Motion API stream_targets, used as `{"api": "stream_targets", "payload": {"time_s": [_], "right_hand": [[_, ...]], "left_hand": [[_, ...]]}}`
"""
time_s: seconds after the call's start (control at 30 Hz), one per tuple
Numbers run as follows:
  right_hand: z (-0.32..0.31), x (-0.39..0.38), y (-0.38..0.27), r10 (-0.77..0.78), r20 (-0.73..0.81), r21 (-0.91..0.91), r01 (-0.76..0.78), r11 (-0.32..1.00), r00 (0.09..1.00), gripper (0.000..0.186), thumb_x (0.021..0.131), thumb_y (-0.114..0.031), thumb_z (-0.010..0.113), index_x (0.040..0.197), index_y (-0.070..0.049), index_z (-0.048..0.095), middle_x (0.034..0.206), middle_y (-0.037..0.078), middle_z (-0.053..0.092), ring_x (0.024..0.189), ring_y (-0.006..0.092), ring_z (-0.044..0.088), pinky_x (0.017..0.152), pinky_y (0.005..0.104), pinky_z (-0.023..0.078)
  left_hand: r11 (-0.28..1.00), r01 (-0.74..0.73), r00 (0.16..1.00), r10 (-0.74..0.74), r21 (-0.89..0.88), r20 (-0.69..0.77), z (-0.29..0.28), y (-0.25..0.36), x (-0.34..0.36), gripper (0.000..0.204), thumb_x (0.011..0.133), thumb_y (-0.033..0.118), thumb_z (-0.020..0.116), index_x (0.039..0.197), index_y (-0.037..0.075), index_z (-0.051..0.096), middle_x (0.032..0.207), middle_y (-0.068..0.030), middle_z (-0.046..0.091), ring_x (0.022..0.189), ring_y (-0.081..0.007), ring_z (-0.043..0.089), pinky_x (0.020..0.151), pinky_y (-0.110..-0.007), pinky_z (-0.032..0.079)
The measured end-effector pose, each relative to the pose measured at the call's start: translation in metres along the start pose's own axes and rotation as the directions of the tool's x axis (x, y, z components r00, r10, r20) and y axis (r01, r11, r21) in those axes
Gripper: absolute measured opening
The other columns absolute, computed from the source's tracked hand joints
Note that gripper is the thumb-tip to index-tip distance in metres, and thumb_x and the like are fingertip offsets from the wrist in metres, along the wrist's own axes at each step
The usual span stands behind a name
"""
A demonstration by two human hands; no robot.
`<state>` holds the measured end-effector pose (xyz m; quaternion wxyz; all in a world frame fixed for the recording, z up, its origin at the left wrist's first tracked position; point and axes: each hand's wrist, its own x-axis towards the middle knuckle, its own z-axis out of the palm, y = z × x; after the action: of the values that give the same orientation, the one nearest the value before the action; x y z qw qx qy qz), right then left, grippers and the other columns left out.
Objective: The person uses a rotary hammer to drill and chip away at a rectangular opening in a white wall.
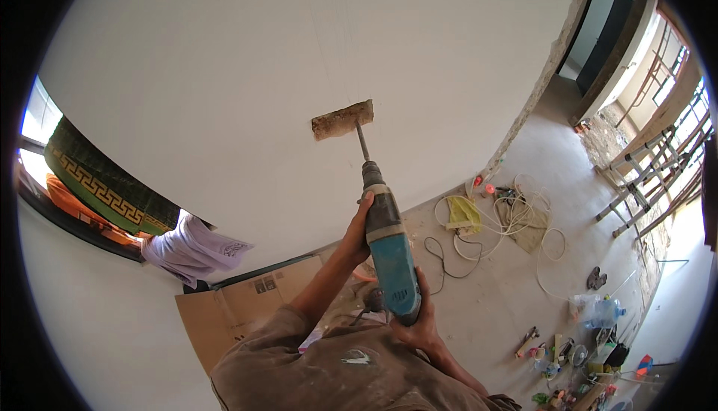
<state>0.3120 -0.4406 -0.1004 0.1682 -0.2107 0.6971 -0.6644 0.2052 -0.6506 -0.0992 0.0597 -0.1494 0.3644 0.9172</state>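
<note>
At white wall | clasping blue drill with left hand forward, right hand rearward | pointing bit into recess

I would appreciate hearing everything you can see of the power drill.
The power drill has a blue, plastic-looking rear housing, a pale band, a dark front section and a long, thin, metallic bit. It looks worn. It points away from the person, at the wall, the bit's tip at the right part of a rough brown recess; whether it is running cannot be told. The left-hand grip holds its front section, the right-hand grip its rear end.
</note>
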Motion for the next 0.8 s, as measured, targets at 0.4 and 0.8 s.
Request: {"api": "stream_targets", "payload": {"time_s": [0.4, 0.8], "right_hand": [[0.007, 0.007, 0.012, -0.054, 0.052, 0.025, 0.052, 0.998, 0.997, 0.103, 0.070, -0.005, 0.067, 0.153, -0.006, 0.006, 0.142, 0.023, 0.038, 0.131, 0.0330, 0.042, 0.108, 0.0425, 0.035], [-0.005, -0.007, 0.018, -0.079, 0.216, 0.028, 0.075, 0.997, 0.973, 0.108, 0.069, -0.013, 0.075, 0.154, -0.006, 0.009, 0.148, 0.024, 0.034, 0.138, 0.0330, 0.036, 0.112, 0.0419, 0.031]], "left_hand": [[0.999, -0.045, 0.997, 0.045, -0.011, -0.057, -0.017, 0.005, -0.005, 0.056, 0.091, 0.058, 0.055, 0.116, 0.009, 0.052, 0.097, -0.0066, 0.060, 0.088, -0.0176, 0.063, 0.080, -0.034, 0.055], [0.997, -0.070, 0.990, 0.071, 0.012, -0.119, -0.028, 0.003, -0.047, 0.056, 0.090, 0.057, 0.057, 0.118, 0.009, 0.052, 0.105, -0.0069, 0.060, 0.098, -0.0196, 0.061, 0.089, -0.037, 0.051]]}}
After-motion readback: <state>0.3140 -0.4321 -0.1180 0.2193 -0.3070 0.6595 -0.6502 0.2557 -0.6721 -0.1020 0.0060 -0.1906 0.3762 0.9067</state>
